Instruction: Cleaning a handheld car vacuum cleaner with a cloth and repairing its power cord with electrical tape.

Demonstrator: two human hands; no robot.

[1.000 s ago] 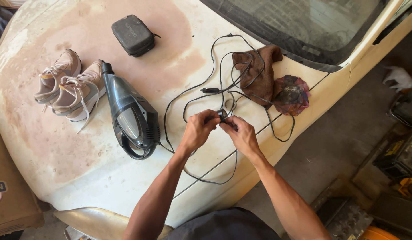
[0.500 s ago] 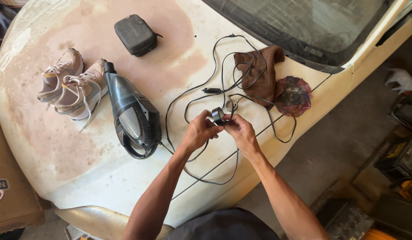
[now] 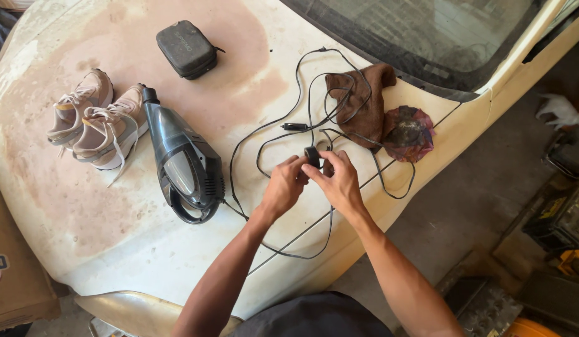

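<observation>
Both my hands meet over a cream car hood. My left hand and my right hand pinch a small black plug between their fingertips. The plug belongs to a long black cord that loops loosely across the hood and runs back to a dark grey handheld vacuum lying left of my hands. Part of the cord drapes over a brown cloth.
A pair of beige sneakers lies left of the vacuum. A black zip case sits further up the hood. A dark reddish rag lies beside the brown cloth near the windshield. A cardboard box stands at lower left.
My hands have shifted slightly and lifted the black plug a little higher between the fingertips. The vacuum, the shoes and the cloths stay where they were.
</observation>
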